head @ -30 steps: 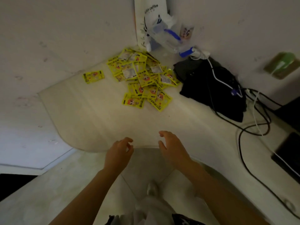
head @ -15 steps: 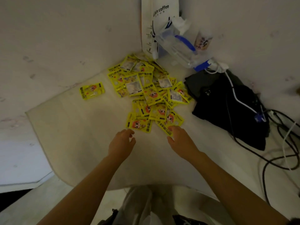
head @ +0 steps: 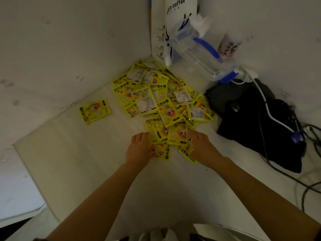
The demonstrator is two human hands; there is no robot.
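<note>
Item: heap of yellow sachets, in the table corner against the walls, some face up, some showing the printed back; one stray sachet lies apart to the left. Left hand: at the near edge of the heap, fingertips bent down onto the nearest sachet; whether it pinches or only touches, cannot tell. Right hand: fingers fairly straight, lying on the heap's near right sachets, holding nothing. Change: a second ago both hands hover over the table's front edge, well short of the heap; half a second ago they arrive at its rim; now both make contact. Reading: the reach is done and gathering or picking looks about to start; no sachet lifted yet. Nearby: paper bag, clear box, cup, black cloth with cables
</note>
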